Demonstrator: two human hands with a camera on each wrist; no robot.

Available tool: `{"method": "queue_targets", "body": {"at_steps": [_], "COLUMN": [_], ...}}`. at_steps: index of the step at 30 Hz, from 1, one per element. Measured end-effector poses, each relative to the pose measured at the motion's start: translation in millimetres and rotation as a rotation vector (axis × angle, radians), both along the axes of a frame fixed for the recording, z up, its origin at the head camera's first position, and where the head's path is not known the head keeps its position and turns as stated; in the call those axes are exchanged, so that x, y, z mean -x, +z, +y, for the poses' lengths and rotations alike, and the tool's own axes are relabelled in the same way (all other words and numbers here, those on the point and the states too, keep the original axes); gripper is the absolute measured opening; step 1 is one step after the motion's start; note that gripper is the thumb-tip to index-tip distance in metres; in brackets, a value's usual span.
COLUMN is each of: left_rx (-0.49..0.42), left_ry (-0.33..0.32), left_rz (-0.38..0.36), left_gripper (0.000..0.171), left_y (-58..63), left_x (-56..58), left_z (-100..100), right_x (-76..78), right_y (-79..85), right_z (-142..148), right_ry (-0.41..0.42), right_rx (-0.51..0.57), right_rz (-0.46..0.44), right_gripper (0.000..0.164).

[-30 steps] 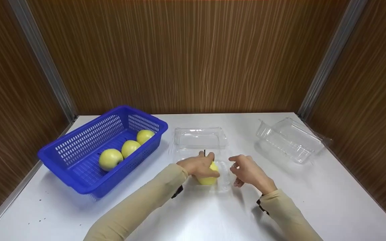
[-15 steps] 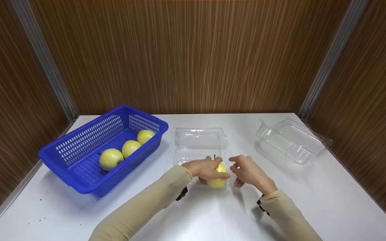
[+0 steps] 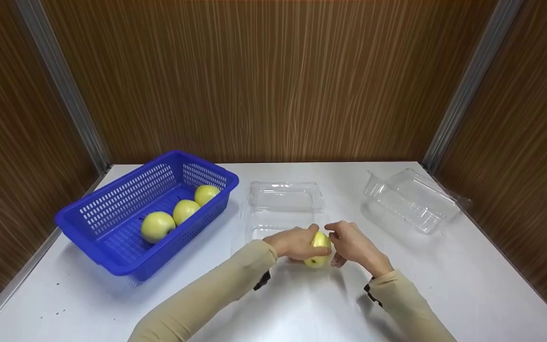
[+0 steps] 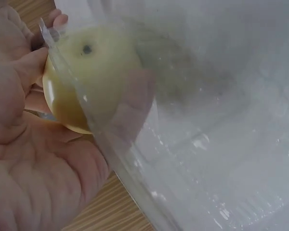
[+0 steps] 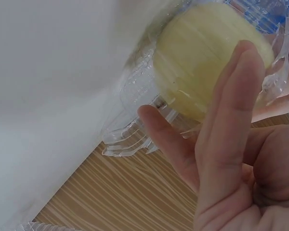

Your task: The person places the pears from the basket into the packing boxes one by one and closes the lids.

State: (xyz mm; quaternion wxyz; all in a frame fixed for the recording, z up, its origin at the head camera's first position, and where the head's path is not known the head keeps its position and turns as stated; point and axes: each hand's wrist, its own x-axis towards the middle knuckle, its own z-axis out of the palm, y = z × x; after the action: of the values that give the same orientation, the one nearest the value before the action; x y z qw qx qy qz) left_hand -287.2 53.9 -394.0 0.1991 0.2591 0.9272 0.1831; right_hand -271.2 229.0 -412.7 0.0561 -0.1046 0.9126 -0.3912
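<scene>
Head view: left hand (image 3: 296, 243) grasping apple (image 3: 320, 240), probably seating it in box (image 3: 280, 218); right hand (image 3: 353, 244) alongside, fingers loose. Next: likely release.

White table (image 3: 482, 285) beneath basket (image 3: 86, 243), clear containers (image 3: 285, 195)

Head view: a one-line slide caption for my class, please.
Left hand grips a yellow apple in an open clear container, right hand alongside; three apples sit in a blue basket.

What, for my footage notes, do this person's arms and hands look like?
The left sleeve and right sleeve are long and beige. Each shows a small black piece at the wrist, its nature unclear. The left hand and right hand are bare.
</scene>
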Motion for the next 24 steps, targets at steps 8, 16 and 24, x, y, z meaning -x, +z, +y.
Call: {"method": "queue_targets", "body": {"at_steps": [8,16,24], "left_rx": [0.016,0.021,0.042], "left_ry": [0.043,0.037,0.048], "left_rz": [0.006,0.004,-0.004], "left_gripper": [0.083,0.085,0.086], "left_y": [-0.8,-1.1,2.0], "left_x": [-4.8,-3.8,-3.2], "left_z": [2.3,1.5,-4.4], "right_x": [0.7,0.0,-0.5], "right_y": [-1.4,-1.0,-1.3], "right_z": [0.3,0.3,0.1], "right_ry": [0.01,-0.017,-0.02], "right_rx": [-0.019,-0.035,-0.02], "right_rz": [0.044,0.029,0.009], "right_gripper": [0.039,0.039,0.038]}}
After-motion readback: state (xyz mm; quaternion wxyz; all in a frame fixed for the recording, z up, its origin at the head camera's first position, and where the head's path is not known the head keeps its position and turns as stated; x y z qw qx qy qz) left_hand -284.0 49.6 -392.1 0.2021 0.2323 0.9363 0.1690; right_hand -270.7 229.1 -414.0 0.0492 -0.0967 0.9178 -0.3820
